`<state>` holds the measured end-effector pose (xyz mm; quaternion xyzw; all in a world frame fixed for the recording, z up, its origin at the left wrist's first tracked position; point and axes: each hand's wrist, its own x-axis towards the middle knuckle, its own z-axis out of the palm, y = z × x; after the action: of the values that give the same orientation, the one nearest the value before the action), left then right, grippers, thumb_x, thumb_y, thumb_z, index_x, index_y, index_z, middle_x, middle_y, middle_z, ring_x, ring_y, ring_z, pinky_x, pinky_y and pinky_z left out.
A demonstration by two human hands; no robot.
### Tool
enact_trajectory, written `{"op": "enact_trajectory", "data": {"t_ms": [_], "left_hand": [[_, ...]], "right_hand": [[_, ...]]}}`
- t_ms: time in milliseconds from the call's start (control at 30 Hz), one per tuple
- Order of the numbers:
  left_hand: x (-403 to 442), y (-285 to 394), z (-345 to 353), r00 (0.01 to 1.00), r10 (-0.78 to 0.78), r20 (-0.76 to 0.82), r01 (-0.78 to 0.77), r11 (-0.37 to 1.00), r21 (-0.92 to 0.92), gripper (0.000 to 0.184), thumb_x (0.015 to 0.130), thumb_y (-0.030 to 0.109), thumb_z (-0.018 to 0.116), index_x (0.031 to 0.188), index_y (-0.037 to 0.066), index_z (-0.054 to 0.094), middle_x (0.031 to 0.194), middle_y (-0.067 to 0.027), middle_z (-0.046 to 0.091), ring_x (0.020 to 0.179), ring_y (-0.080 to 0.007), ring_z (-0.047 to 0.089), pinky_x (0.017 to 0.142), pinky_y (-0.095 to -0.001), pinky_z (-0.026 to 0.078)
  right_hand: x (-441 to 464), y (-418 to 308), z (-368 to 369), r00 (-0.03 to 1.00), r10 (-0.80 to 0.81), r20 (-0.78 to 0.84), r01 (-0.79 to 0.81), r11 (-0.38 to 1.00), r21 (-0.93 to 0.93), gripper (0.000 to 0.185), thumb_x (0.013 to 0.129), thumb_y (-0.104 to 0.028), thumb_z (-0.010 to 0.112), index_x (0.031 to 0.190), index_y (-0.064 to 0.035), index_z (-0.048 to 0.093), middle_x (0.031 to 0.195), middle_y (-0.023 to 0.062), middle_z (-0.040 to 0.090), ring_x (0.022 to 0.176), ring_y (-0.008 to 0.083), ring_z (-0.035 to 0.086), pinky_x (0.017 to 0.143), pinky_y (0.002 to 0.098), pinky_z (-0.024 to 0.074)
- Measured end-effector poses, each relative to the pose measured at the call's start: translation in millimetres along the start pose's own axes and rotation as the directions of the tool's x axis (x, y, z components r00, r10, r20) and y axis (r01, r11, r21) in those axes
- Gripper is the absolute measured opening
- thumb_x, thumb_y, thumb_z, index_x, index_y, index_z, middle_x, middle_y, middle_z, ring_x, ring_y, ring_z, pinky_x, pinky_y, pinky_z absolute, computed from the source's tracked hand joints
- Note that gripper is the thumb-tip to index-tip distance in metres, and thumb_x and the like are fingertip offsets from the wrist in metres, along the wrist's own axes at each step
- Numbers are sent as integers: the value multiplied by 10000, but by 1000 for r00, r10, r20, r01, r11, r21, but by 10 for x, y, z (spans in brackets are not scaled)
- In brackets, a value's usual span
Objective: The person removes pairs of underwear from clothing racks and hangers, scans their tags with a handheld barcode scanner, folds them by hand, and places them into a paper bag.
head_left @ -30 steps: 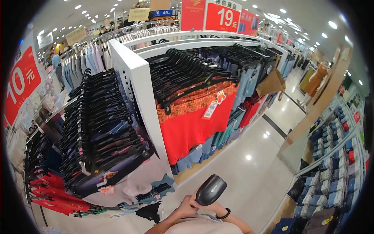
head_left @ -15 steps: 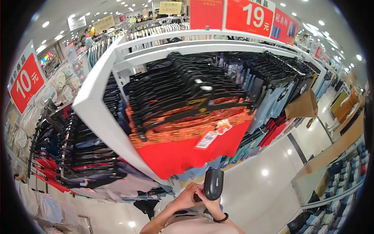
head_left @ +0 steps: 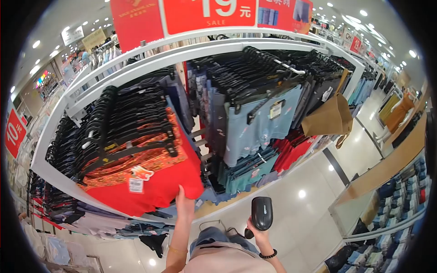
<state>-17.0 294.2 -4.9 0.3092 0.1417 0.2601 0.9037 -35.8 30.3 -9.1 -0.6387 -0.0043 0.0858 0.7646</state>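
Observation:
My left hand (head_left: 185,203) is at the lower edge of a pair of red shorts (head_left: 159,191), its thumb on the front of the cloth and the other fingers mostly hidden behind it. The shorts have an orange patterned waistband and a white barcode tag (head_left: 135,184), and hang from a black hanger at the front of a packed row. Wrapped round its handle, my right hand (head_left: 258,234) holds a black barcode scanner (head_left: 261,214) upright over the floor.
Light blue shorts (head_left: 264,123) hang right of the red ones on the white rack (head_left: 59,182). A brown paper bag (head_left: 328,119) hangs farther right. Red price signs (head_left: 209,16) top the rack. Folded goods fill a glass-sided display (head_left: 359,209) at the right.
My hands, together at the scanner before, are now apart. The left has reached the red shorts, while the right keeps the scanner. The view has swung right, so the rack appears farther left.

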Motion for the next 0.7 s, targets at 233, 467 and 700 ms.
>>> {"op": "enact_trajectory", "data": {"t_ms": [233,467,700], "left_hand": [[49,-564,26,981,28,-194,-23,999,31,223,932,301,473,1030,105,516,823,7,500,740,-105,480,676,-259,399],[97,-1139,436,985,-168,-35,172,961,219,167,909,214,493,998,72,497,708,-1,448,594,-93,424,547,-221,340],[851,-1571,622,982,153,111,-189,828,528,260,885,156,543,1088,31,439,832,-78,546,633,-111,488,583,-236,394]], "right_hand": [[63,-2,-500,977,180,-118,-161,975,152,165,774,-26,669,908,-26,573,768,15,573,657,102,538,583,256,435],[382,1,-727,970,179,-166,-160,980,120,183,787,-38,662,940,-19,562,786,23,566,670,105,542,592,257,440],[1234,-242,-1055,977,12,-213,3,998,70,199,798,-43,647,975,-13,563,812,27,579,694,119,563,627,267,476]]}}
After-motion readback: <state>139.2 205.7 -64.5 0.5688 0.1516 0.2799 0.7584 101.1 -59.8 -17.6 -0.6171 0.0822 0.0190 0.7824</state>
